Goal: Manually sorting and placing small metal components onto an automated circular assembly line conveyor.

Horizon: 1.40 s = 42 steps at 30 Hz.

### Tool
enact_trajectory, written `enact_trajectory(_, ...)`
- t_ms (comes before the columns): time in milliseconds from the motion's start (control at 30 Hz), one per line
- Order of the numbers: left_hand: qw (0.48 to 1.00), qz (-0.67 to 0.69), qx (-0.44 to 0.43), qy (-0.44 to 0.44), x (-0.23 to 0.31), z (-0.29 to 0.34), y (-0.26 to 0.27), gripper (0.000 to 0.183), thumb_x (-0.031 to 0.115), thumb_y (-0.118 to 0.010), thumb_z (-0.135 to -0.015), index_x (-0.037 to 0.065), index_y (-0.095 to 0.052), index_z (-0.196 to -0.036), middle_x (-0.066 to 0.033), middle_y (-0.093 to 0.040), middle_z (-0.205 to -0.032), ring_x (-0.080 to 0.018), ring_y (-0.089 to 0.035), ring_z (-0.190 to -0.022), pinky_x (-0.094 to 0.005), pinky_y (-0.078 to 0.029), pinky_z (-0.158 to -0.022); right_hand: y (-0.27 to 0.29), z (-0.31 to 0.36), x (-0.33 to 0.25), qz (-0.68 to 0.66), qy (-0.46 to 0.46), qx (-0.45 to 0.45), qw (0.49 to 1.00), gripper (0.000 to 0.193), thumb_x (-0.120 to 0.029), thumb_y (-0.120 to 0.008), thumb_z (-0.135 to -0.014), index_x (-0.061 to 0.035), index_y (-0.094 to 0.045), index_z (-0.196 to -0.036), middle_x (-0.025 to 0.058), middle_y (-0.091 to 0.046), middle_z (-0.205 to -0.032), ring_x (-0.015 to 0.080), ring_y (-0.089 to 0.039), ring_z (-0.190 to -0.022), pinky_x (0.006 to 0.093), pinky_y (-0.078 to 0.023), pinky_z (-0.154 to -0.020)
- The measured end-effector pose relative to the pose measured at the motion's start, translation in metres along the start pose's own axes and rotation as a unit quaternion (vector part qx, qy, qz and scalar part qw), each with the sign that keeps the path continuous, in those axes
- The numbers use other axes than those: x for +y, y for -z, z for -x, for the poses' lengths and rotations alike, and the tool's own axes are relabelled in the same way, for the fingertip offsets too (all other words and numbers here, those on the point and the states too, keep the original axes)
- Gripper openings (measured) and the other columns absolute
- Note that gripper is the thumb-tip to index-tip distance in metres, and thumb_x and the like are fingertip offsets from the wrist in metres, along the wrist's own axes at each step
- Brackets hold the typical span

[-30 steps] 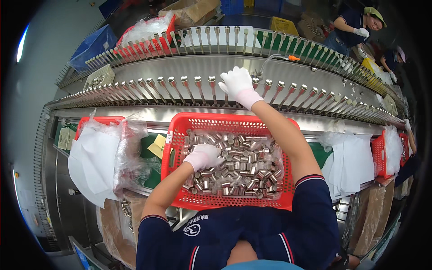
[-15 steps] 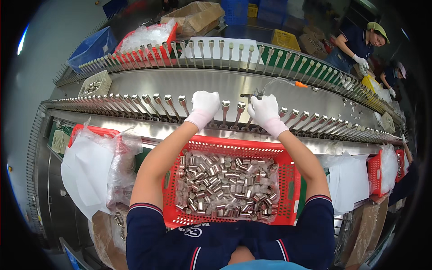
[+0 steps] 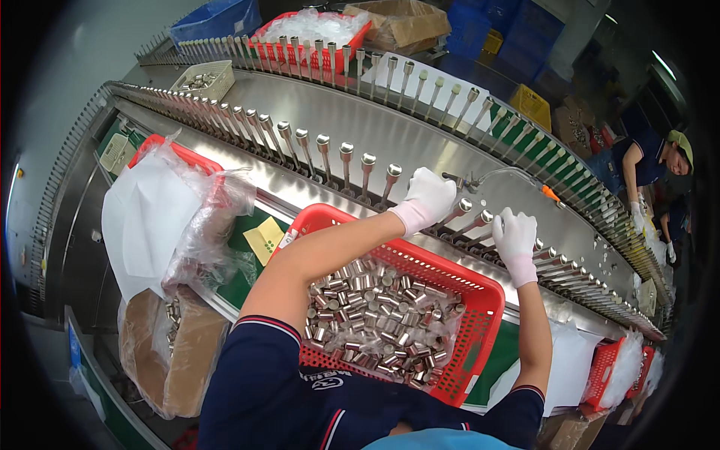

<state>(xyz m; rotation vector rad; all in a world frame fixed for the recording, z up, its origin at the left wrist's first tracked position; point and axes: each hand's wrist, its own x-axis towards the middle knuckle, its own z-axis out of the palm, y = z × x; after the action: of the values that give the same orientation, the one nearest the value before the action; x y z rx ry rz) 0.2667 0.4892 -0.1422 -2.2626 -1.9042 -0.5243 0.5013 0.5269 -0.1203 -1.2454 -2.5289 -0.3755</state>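
My left hand (image 3: 430, 196), in a white glove, is closed over the near row of upright metal rods. My right hand (image 3: 516, 238), gloved too, is closed further right along that row. What either hand's fingers hold is hidden. Between the hands stand a pair of rods topped with shiny caps (image 3: 464, 206). Left of my left hand, more capped rods (image 3: 346, 154) lean in a line. Below my forearms sits a red basket (image 3: 486, 319), lined with clear plastic and filled with small shiny metal caps (image 3: 375, 300).
A thin hose with an orange fitting (image 3: 551, 193) lies on the steel bench (image 3: 300, 101). A cream tray (image 3: 219, 81) holds small metal parts. Plastic-lined red basket (image 3: 214, 166) and cardboard box (image 3: 191, 360) are at left. A co-worker (image 3: 645, 165) stands far right.
My view has turned, so the bench now slopes down to the right. Both hands have shifted right along the near row, past several capped rods. Both stay closed.
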Motion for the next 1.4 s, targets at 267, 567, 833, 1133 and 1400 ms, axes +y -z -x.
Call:
enact_trajectory(267,0.989,0.12,0.045,0.08,0.03,-0.017,-0.025,0.018,0.018,-0.058,-0.081,0.01,-0.061,-0.066,-0.0122,-0.059,-0.054,-0.0309,-0.061,-0.05,-0.0455,-0.048,-0.054,0.002,0.017,0.037,-0.084,-0.067,-0.054,0.993,0.013,-0.022,-0.065,-0.083,-0.0086,-0.062,-0.083,0.0093,-0.06,-0.065,0.0311,-0.058,-0.069,0.0438,-0.041,-0.068)
enact_trajectory(567,0.983,0.148,-0.093,-0.049,0.003,0.054,0.073,0.019,0.019,-0.054,-0.086,0.011,-0.071,-0.094,-0.012,-0.066,-0.07,-0.0324,-0.064,-0.069,-0.0461,-0.05,-0.066,0.041,-0.033,-0.051,-0.146,0.008,0.11,0.983,0.028,-0.021,-0.063,-0.084,-0.0131,-0.063,-0.111,0.0097,-0.064,-0.099,0.0293,-0.059,-0.094,0.0429,-0.045,-0.081)
enact_trajectory(833,0.989,0.006,-0.074,0.126,-0.055,0.095,0.092,0.031,0.023,-0.057,-0.087,0.009,-0.062,-0.115,-0.0134,-0.065,-0.095,-0.0308,-0.061,-0.093,-0.0437,-0.049,-0.083,-0.019,-0.057,-0.059,-0.046,0.076,-0.046,0.995,0.019,-0.027,-0.061,-0.083,-0.009,-0.06,-0.075,0.011,-0.06,-0.062,0.0304,-0.059,-0.066,0.0419,-0.044,-0.07)
enact_trajectory(1133,0.983,-0.133,-0.12,0.04,-0.085,0.009,0.054,0.016,0.025,-0.062,-0.082,0.011,-0.071,-0.081,-0.0103,-0.071,-0.072,-0.0301,-0.07,-0.07,-0.0416,-0.052,-0.064,0.164,-0.006,-0.121,-0.241,0.172,0.033,0.955,0.018,-0.014,-0.069,-0.074,-0.0099,-0.054,-0.066,0.0042,-0.046,-0.055,0.0252,-0.047,-0.056,0.0376,-0.036,-0.06)
enact_trajectory(1400,0.933,0.033,0.307,-0.186,0.038,-0.001,0.188,0.015,0.016,-0.062,-0.075,0.012,-0.053,-0.063,-0.0075,-0.051,-0.048,-0.0276,-0.055,-0.044,-0.0379,-0.044,-0.045,0.013,0.163,-0.169,-0.314,0.024,-0.229,0.921,0.032,-0.033,-0.059,-0.086,-0.0091,-0.064,-0.106,0.0142,-0.064,-0.095,0.0303,-0.063,-0.09,0.0464,-0.051,-0.079)
